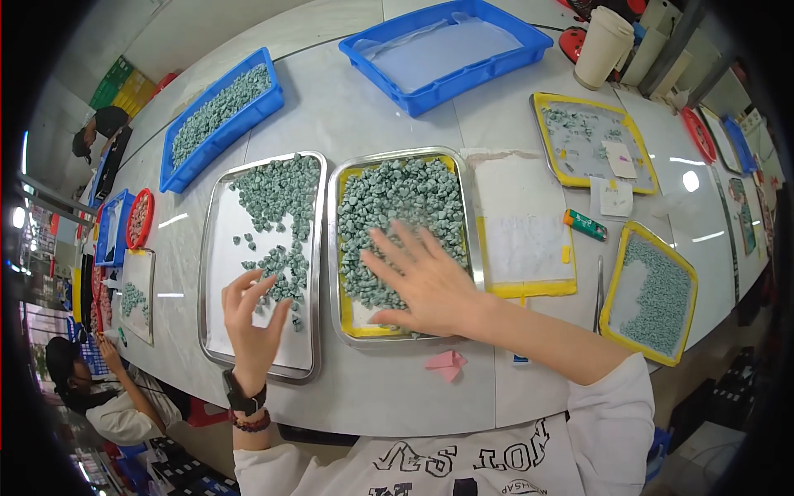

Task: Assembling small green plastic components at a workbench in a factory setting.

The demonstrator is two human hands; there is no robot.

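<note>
In the head view, the right hand (434, 289) is seen with its fingers spread, laid palm down upon the green stones (405, 194) that are heaped in the right metal tray (334, 256). The left hand (251, 322) is held over the left metal tray (222, 240), with its fingers bent and the thumb apart from them; whether any stone is touched by it cannot be told. There, other stones (273, 192) are gathered mainly toward the right side.
</note>
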